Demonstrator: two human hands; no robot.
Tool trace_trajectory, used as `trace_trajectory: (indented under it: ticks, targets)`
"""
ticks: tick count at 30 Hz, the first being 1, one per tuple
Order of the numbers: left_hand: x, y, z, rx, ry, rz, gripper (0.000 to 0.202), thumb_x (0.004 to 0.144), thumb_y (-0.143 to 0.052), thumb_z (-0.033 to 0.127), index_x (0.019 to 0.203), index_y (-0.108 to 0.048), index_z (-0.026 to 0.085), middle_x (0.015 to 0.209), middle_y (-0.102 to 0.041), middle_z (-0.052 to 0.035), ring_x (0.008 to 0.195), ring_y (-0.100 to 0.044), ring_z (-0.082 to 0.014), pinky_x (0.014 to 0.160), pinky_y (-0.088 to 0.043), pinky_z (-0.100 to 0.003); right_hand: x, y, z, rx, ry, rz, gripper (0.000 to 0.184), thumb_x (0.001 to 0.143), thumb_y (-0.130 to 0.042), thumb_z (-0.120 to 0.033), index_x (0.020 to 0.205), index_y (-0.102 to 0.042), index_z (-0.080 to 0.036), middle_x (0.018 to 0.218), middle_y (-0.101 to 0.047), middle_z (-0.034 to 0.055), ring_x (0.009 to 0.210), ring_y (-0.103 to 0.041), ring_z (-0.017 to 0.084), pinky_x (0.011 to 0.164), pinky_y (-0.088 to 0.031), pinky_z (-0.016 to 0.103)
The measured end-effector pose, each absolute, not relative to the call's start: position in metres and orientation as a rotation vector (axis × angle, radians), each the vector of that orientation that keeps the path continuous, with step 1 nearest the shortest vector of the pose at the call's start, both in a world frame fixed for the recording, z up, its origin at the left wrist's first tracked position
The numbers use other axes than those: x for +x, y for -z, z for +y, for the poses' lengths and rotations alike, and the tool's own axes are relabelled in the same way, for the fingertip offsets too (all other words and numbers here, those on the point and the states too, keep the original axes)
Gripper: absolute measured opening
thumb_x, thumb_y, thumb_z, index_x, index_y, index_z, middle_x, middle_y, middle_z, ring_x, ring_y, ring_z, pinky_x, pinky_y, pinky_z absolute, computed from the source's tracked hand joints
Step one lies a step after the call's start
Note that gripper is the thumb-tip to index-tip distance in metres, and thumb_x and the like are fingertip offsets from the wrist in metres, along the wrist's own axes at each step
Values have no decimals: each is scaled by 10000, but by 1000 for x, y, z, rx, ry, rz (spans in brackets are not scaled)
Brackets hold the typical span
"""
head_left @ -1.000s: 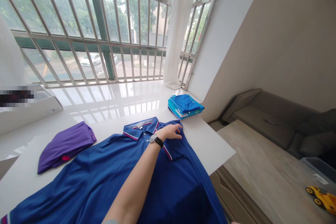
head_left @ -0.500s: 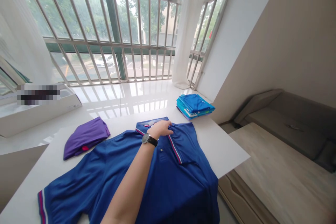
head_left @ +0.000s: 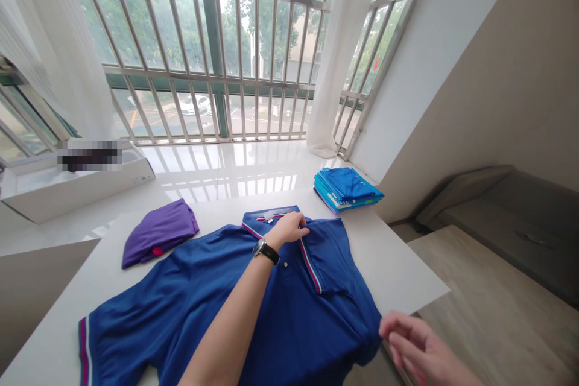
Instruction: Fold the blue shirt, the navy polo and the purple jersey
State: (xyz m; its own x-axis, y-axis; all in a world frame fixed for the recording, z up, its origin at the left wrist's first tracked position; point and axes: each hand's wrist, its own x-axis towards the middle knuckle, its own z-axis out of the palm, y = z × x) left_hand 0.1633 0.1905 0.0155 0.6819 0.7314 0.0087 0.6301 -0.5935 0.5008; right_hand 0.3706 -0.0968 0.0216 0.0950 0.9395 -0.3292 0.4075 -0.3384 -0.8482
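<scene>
A navy blue polo shirt [head_left: 298,313] lies spread on the white table, one sleeve folded inward over its front. Its collar and cuffs carry red and white stripes. My left hand [head_left: 288,230], with a black-strapped watch at the wrist, has its fingers closed on the shirt by the collar and the folded sleeve's striped cuff. At the lower right, my right hand [head_left: 414,341] is slightly blurred, its fingers curled with the tips at the shirt's side edge, pinching the cloth there. The shirt's lower part runs out of view.
A folded purple garment [head_left: 160,232] lies left of the collar. Behind on the right sits a stack of folded blue clothes [head_left: 347,188]. A white box [head_left: 81,184] stands on the sill at left. The table's corner [head_left: 446,292] juts out above a lower wooden surface [head_left: 493,277].
My right hand has come into view from the lower right, reaching the shirt's side edge, where the cloth now hangs differently. My left hand stays at the collar. The view has shifted slightly.
</scene>
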Motion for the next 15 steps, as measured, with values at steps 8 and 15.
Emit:
trace_trajectory:
  ticks: [8, 15]
  targets:
    - [162, -9, 184, 2265, -338, 1162, 264, 808, -668, 287, 1032, -639, 152, 998, -711, -82, 925, -679, -227, 791, -508, -293, 389, -20, 107, -1799, -516, -1678, 340, 840, -516, -414, 1052, -654, -187, 657, -652, 10, 583, -616, 171, 620, -481, 293]
    - [157, -5, 189, 2008, -192, 1068, 347, 711, -777, 363, 965, -655, 162, 573, -651, 32, 669, -691, -183, 619, -506, -245, 407, 39, 141, -1926, -194, -1818, 350, 876, -457, -428, 1015, -714, -234, 658, -666, 13, 646, -638, 209, 608, -437, 294]
